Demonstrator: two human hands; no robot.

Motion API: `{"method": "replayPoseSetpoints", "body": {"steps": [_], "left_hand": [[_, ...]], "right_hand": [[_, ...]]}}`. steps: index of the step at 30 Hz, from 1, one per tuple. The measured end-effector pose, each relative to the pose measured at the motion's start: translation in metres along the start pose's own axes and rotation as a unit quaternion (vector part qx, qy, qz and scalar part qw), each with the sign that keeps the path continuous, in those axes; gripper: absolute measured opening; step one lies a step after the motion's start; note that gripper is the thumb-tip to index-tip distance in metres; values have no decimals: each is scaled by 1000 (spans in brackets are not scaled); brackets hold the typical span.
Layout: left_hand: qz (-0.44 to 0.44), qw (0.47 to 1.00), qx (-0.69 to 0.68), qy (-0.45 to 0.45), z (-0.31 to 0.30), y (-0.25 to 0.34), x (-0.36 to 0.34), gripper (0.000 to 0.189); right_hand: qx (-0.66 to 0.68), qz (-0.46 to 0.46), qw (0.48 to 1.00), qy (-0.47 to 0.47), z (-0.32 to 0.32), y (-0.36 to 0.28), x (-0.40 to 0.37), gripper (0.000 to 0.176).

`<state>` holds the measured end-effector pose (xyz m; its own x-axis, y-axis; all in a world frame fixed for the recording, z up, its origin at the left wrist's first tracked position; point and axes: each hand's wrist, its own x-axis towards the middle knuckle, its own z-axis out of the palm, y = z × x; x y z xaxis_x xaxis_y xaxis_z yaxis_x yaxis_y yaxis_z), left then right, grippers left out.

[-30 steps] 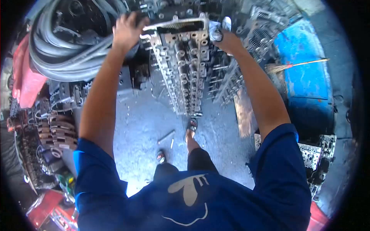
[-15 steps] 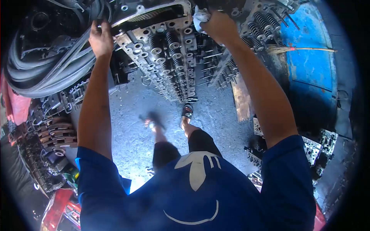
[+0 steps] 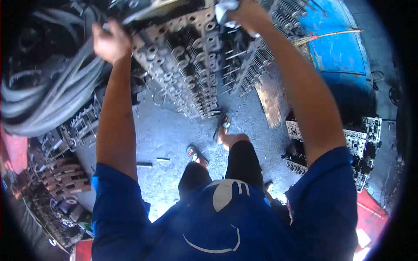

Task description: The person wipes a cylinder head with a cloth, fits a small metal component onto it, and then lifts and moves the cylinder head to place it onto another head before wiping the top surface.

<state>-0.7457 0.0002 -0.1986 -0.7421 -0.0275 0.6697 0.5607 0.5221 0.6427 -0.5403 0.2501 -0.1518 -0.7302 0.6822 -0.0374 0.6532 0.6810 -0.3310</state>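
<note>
My left hand (image 3: 112, 42) is closed round the left end of a long metal engine part (image 3: 152, 12) with a raised rim, which the top of the view cuts off. At the part's right end, my right hand (image 3: 249, 16) is closed on a crumpled white rag (image 3: 226, 12). Whether those fingers also grip the metal is hidden. Directly below the part stands a row of cylinder heads (image 3: 191, 65) with valve springs. My left hand is also close to a bundle of thick grey hoses (image 3: 56, 98).
More spring-fitted heads (image 3: 257, 65) stand to the right, beside a worn board (image 3: 269, 102). A broom (image 3: 331, 35) lies across a blue panel (image 3: 344, 52). Curved brown parts (image 3: 65, 176) are stacked at left; cylinder heads (image 3: 355, 141) lie at right. Short bars (image 3: 144, 164) are on the floor.
The metal part and both hands have shifted up in the view, with less of the part showing. My feet have stepped, and the surroundings have turned slightly.
</note>
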Motion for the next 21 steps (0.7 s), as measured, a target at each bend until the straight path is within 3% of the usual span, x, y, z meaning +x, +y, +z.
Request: {"method": "replayPoseSetpoints", "body": {"steps": [3,4,5,9,11,15,18,19,21], "left_hand": [[10,1000,9,-9,0,2,4,37],[-17,999,38,-29,-5,9,8,37],[-70,990,-67,-104,-14,15,5,34],[-15,997,22,-68,-11,13,11,34],[13,1000,-24,-15,-8,16,5,37],[20,999,15,-30,-6,9,6,40],[-26,996,40,-77,-8,10,7,38],[-25,996,49,-70,-3,7,9,38],[5,998,55,21,5,-1,4,37]], "right_hand": [[58,-5,998,-10,-17,-20,-11,47],[-56,-48,997,35,-8,-12,-1,49],[-63,-51,996,35,-3,0,2,49],[-98,-75,992,41,-4,-5,9,61],[-39,-50,998,16,-6,-4,5,59],[-36,-82,996,-6,-16,-18,-7,55],[-95,-139,979,110,-2,-5,-3,47],[-88,-148,979,110,0,1,3,47],[-60,-146,986,46,2,12,6,49]]}}
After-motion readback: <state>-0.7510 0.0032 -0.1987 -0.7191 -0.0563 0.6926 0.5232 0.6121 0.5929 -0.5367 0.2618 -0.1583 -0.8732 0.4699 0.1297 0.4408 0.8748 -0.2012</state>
